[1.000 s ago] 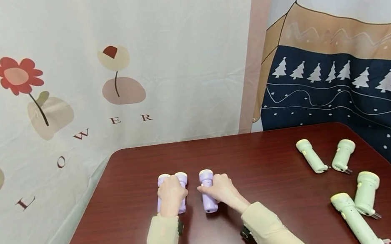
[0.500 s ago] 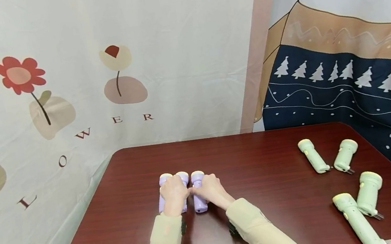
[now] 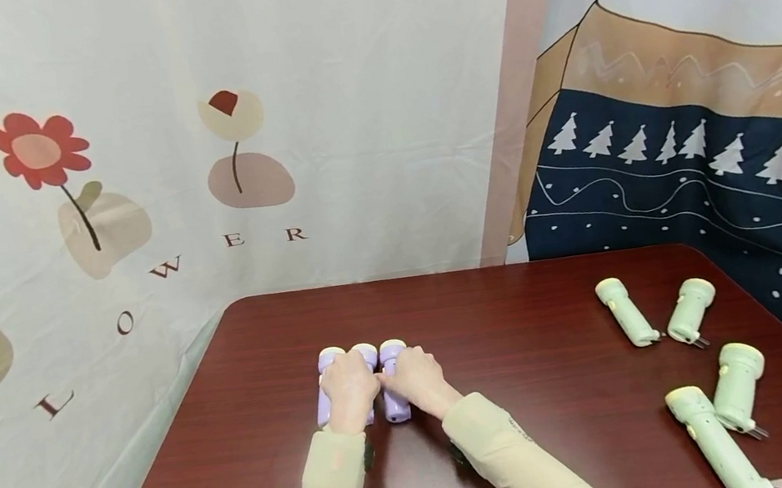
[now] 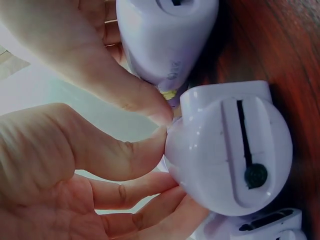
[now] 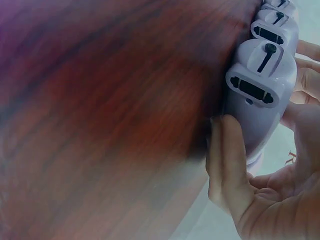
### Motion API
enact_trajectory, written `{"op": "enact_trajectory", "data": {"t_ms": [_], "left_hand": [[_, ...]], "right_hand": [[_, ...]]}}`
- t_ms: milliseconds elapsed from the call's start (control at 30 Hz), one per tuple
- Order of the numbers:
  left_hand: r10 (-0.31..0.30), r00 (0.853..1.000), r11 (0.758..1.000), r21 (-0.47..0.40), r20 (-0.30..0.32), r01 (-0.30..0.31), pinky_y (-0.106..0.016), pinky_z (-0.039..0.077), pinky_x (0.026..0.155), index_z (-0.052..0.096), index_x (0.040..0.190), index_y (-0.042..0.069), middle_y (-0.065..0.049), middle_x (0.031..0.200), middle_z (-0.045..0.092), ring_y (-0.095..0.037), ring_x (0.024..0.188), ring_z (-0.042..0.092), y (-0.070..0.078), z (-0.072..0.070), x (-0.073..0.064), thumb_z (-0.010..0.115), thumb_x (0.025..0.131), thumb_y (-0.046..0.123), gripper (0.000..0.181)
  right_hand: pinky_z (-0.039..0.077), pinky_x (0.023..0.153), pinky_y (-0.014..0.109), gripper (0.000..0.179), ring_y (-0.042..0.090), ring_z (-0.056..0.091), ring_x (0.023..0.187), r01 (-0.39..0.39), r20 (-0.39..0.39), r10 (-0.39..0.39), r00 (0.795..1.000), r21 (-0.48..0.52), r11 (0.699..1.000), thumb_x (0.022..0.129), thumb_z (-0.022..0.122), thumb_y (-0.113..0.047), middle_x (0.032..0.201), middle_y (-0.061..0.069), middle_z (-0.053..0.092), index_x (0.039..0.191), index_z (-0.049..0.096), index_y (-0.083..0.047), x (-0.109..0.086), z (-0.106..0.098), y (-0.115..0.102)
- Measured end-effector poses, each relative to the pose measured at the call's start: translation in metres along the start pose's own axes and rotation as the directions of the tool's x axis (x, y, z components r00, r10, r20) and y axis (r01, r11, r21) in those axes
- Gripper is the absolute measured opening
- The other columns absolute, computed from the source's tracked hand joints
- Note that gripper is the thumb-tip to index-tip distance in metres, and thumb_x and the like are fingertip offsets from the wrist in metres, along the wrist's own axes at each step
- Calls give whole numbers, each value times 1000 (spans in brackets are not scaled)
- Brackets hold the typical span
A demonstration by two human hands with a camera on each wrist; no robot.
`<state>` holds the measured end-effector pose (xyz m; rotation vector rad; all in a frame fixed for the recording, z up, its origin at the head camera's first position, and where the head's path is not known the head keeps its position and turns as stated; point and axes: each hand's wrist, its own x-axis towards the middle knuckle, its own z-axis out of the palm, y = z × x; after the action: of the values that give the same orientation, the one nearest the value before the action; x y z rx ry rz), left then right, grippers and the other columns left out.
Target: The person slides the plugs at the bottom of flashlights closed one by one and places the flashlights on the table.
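Three purple flashlights lie side by side on the table, lens ends pointing away from me. My left hand (image 3: 350,387) covers the left flashlight (image 3: 323,406) and the middle flashlight (image 3: 366,355). In the left wrist view its thumb and fingers pinch the middle flashlight (image 4: 210,145), with the left one (image 4: 270,227) just below. My right hand (image 3: 420,378) grips the right flashlight (image 3: 397,407), thumb on one side and fingers on the other, as the right wrist view shows on that flashlight (image 5: 255,120). The two thumbs meet between the middle and right flashlights.
On the right of the dark red table (image 3: 527,342) lie several pale green flashlights, among them a slim one (image 3: 627,314), a short one (image 3: 689,311), a wide one (image 3: 738,386) and a long one (image 3: 716,440). Printed curtains (image 3: 356,114) hang behind the table.
My right hand has slid the right purple flashlight leftward, narrowing the gap to the middle one. My left hand has stayed nearly in place on the other two.
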<state>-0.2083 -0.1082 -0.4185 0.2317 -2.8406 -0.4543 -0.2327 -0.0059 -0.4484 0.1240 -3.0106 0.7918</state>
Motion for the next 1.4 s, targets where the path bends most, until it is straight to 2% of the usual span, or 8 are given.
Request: {"op": "enact_trajectory", "data": {"t_ms": [333,533,700,900,1000,1233,1400], "left_hand": [[-1,1000,1000,7,0,1,-49,50,60,67,81,-1,-24,85,68,-40,77,65,-1,1,-1,72,67,13,21],[17,1000,1000,20,18,-18,-49,51,62,66,84,-2,-24,84,64,-40,78,65,-2,0,0,74,65,13,26],[22,1000,999,28,13,-22,-48,51,61,66,83,-3,-24,84,64,-39,77,64,-3,0,0,71,63,7,23],[21,1000,1000,22,10,-21,-49,51,61,65,81,-4,-24,83,64,-40,77,64,-2,-1,0,71,63,6,21],[18,1000,1000,18,17,-19,-49,51,61,65,81,-3,-24,83,64,-40,77,64,-2,-1,-1,72,63,7,22],[32,999,999,32,20,-32,-48,51,62,66,83,-4,-23,83,65,-39,76,64,-3,1,0,73,63,8,24],[37,999,998,42,26,-38,-47,51,62,66,83,-3,-23,84,65,-39,76,65,-4,2,0,75,63,9,25]], "right_hand": [[48,53,40,63,32,66,72,-21,5,22,1000,-126,992,77,60,-66,82,17,68,77,67,-3,-3,-5,-1],[50,56,43,62,37,66,74,40,-26,-45,999,-149,988,81,59,-62,82,19,67,80,65,0,-12,-27,7],[50,56,44,61,38,66,76,58,-59,-74,996,-234,971,84,56,-61,84,20,66,83,63,-1,-16,-51,31],[48,50,43,53,38,65,69,8,-105,-37,994,-268,963,87,58,-53,81,22,66,87,61,-1,-11,-90,75],[49,53,47,48,41,65,70,-40,-137,5,991,-260,965,88,59,-46,84,26,66,90,61,2,-5,-113,104],[49,70,58,48,51,58,88,-143,-223,86,971,-255,956,89,57,-31,99,36,58,103,54,15,9,-158,182],[46,75,60,60,56,45,103,-270,-192,229,954,-221,937,89,56,-31,114,42,44,117,42,20,12,-178,224]]}}
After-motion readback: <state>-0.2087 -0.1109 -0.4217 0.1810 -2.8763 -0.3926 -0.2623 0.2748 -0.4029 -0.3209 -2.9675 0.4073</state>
